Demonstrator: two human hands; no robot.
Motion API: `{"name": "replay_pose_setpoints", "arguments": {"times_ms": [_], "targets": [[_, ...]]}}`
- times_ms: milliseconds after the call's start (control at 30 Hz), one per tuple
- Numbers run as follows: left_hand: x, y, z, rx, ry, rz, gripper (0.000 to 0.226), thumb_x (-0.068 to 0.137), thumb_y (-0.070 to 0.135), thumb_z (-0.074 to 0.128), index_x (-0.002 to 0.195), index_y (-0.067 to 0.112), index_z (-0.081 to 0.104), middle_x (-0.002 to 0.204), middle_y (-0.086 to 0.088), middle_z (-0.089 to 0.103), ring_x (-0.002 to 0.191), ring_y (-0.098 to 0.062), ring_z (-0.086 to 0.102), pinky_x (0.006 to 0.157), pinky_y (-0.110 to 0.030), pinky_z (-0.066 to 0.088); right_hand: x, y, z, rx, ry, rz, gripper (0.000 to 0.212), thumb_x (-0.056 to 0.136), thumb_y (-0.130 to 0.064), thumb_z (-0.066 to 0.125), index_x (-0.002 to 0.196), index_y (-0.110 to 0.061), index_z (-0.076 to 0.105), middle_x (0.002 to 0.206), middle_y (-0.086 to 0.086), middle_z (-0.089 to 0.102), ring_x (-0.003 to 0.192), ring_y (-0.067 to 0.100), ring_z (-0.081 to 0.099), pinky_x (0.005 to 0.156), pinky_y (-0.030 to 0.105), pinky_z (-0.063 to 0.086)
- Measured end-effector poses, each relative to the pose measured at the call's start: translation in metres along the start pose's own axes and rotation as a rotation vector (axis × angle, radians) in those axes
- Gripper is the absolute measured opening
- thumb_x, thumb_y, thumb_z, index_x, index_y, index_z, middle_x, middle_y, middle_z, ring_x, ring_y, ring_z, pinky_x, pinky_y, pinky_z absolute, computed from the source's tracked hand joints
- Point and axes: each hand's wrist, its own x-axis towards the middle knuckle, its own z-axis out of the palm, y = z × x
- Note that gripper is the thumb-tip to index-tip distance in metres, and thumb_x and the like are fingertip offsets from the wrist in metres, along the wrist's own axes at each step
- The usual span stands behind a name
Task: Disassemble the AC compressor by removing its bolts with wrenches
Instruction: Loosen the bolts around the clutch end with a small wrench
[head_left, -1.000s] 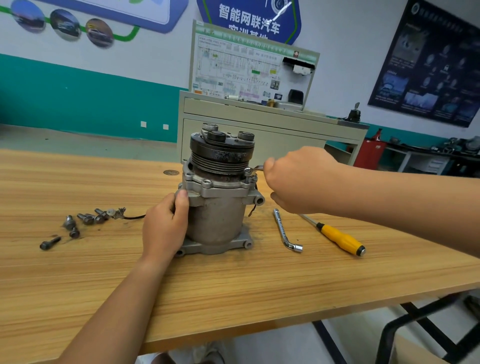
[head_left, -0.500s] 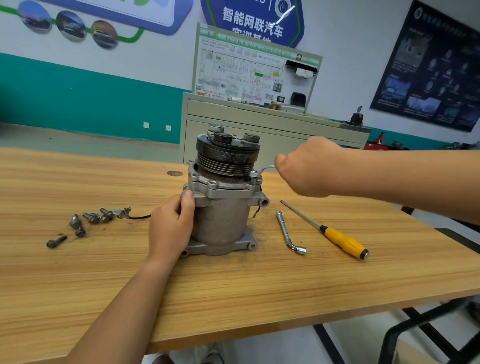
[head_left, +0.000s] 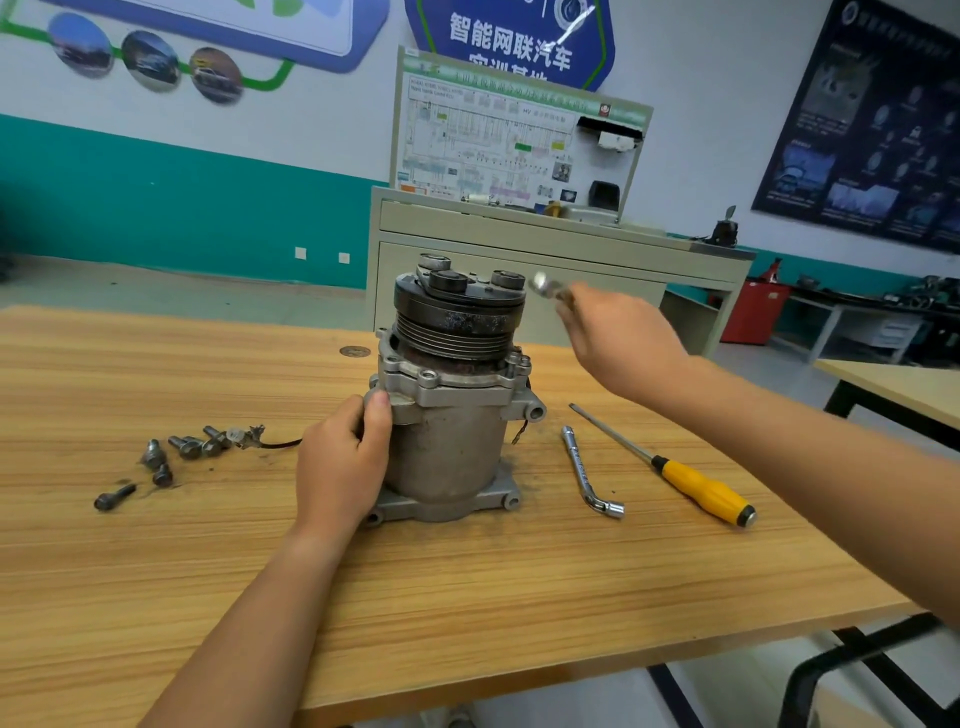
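The grey AC compressor stands upright on the wooden table, its black pulley on top. My left hand grips the left side of its body. Up in the air to the right of the pulley, my right hand holds a small silver wrench, blurred and clear of the flange bolts. Several removed bolts lie to the left of the compressor.
An L-shaped socket wrench and a yellow-handled screwdriver lie on the table right of the compressor. A thin black wire runs from the bolts toward the compressor. A beige cabinet with a training board stands behind the table.
My right hand has lifted the wrench off the bolt on the flange's right side and raised it to pulley height. My left hand stays on the compressor body.
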Motion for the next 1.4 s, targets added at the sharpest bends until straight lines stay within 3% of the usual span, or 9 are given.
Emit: {"name": "replay_pose_setpoints", "arguments": {"times_ms": [100, 200, 333, 567, 700, 833, 1067, 1233, 1400], "targets": [[0.0, 0.0, 0.0, -0.005, 0.001, 0.001, 0.049, 0.08, 0.058, 0.026, 0.055, 0.018, 0.035, 0.05, 0.002, 0.036, 0.05, -0.012, 0.033, 0.051, -0.033, 0.025, -0.026, -0.011, -0.025, 0.216, 0.041, 0.028, 0.026, 0.099, -0.022, 0.035, 0.117, -0.009, 0.049, 0.061, -0.004, 0.046, 0.059, 0.023, 0.051, 0.051, 0.029, 0.031], [-0.001, 0.002, 0.0, 0.001, 0.005, -0.014, 0.049, 0.079, 0.059, 0.025, 0.054, 0.017, 0.033, 0.05, 0.003, 0.035, 0.049, -0.011, 0.031, 0.05, -0.033, 0.024, -0.05, -0.02, -0.044, 0.074, -0.052, 0.017, 0.027, 0.098, -0.021, 0.037, 0.122, -0.016, 0.047, 0.057, -0.004, 0.041, 0.049, 0.012, 0.039, 0.043, 0.025, 0.023], [-0.001, 0.004, 0.0, -0.003, 0.0, -0.025, 0.049, 0.077, 0.06, 0.025, 0.055, 0.017, 0.032, 0.05, 0.004, 0.033, 0.048, -0.008, 0.031, 0.05, -0.032, 0.023, -0.054, -0.027, -0.048, -0.167, -0.207, 0.055, 0.018, 0.095, -0.011, 0.039, 0.112, -0.015, 0.047, 0.06, -0.001, 0.038, 0.05, 0.012, 0.034, 0.041, 0.025, 0.02], [0.0, 0.002, -0.003, -0.018, 0.0, -0.012, 0.048, 0.078, 0.058, 0.029, 0.054, 0.017, 0.032, 0.049, 0.004, 0.033, 0.048, -0.009, 0.029, 0.05, -0.031, 0.023, -0.034, -0.042, -0.045, -0.249, -0.407, 0.037, 0.01, 0.09, -0.009, 0.047, 0.098, -0.01, 0.055, 0.062, 0.001, 0.038, 0.052, 0.014, 0.036, 0.047, 0.026, 0.032], [0.0, 0.001, -0.002, -0.025, -0.003, -0.018, 0.051, 0.078, 0.059, 0.028, 0.055, 0.014, 0.033, 0.05, 0.0, 0.034, 0.049, -0.013, 0.031, 0.05, -0.032, 0.024, -0.034, -0.054, -0.052, -0.397, -0.413, -0.082, 0.016, 0.088, -0.001, 0.047, 0.101, -0.008, 0.053, 0.06, 0.001, 0.031, 0.057, 0.02, 0.038, 0.051, 0.03, 0.037], [0.0, 0.002, -0.002, -0.032, -0.006, -0.018, 0.051, 0.078, 0.059, 0.029, 0.054, 0.014, 0.033, 0.05, 0.0, 0.035, 0.049, -0.014, 0.032, 0.051, -0.033, 0.025, -0.041, -0.056, -0.051, -0.523, -0.422, -0.168, 0.021, 0.089, 0.001, 0.047, 0.11, -0.003, 0.051, 0.059, 0.002, 0.027, 0.046, 0.018, 0.024, 0.039, 0.027, 0.025], [0.0, 0.001, -0.003, -0.017, 0.002, -0.013, 0.051, 0.078, 0.06, 0.029, 0.054, 0.015, 0.033, 0.049, 0.002, 0.035, 0.049, -0.014, 0.031, 0.05, -0.033, 0.025, -0.025, -0.02, -0.046, -0.626, -0.413, -0.326, 0.021, 0.093, -0.004, 0.039, 0.113, -0.005, 0.044, 0.056, 0.0, 0.034, 0.043, 0.012, 0.032, 0.037, 0.023, 0.022], [0.001, -0.001, -0.003, -0.001, 0.005, -0.007, 0.046, 0.077, 0.059, 0.03, 0.053, 0.021, 0.029, 0.047, 0.007, 0.03, 0.046, -0.008, 0.031, 0.049, -0.033, 0.023, -0.001, -0.004, -0.019, -0.535, -0.317, -0.27, 0.025, 0.092, -0.001, 0.042, 0.116, -0.007, 0.04, 0.065, 0.0, 0.041, 0.051, 0.015, 0.039, 0.044, 0.025, 0.026], [0.002, -0.004, -0.003, 0.011, 0.002, 0.004, 0.046, 0.079, 0.058, 0.03, 0.053, 0.021, 0.031, 0.048, 0.007, 0.032, 0.048, -0.007, 0.035, 0.048, -0.031, 0.023, 0.014, -0.002, 0.02, -0.326, -0.078, -0.266, 0.033, 0.089, 0.003, 0.042, 0.121, -0.005, 0.042, 0.106, 0.012, 0.06, 0.093, 0.028, 0.056, 0.084, 0.032, 0.039]]}}
